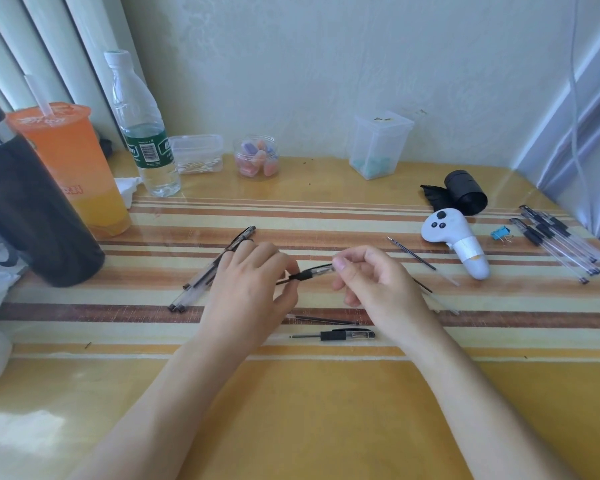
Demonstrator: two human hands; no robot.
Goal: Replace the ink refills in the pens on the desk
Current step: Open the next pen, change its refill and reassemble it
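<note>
Forearms enter from the bottom edge, both hands held just above the desk (309,410). Left hand (246,289): thumb and forefinger pinch the black grip sleeve of a pen (314,272); other fingers loosely curled. Right hand (371,282): thumb and fingertips pinch the clear barrel end of the same pen; remaining fingers curled under. Pen roughly level between the hands, off the desk, with a thin dark end poking out past the left thumb (barrel parts joined or parted: cannot tell). On the desk just nearer the camera lies a loose refill (323,319), and nearer still a second pen (340,335), flat. Left of the left hand, partly hidden by it: pen bundle (201,283). Right of the right hand: another refill (413,254), then white controller (454,240), blue clip (499,233), black roll (465,192), and spread pens (561,240) at the far right edge. Back row towards the wall: flask (25,209), orange cup (73,168), bottle (142,133), swab box (196,154), jar (257,161) of coloured pieces, tall clear box (378,143).
</note>
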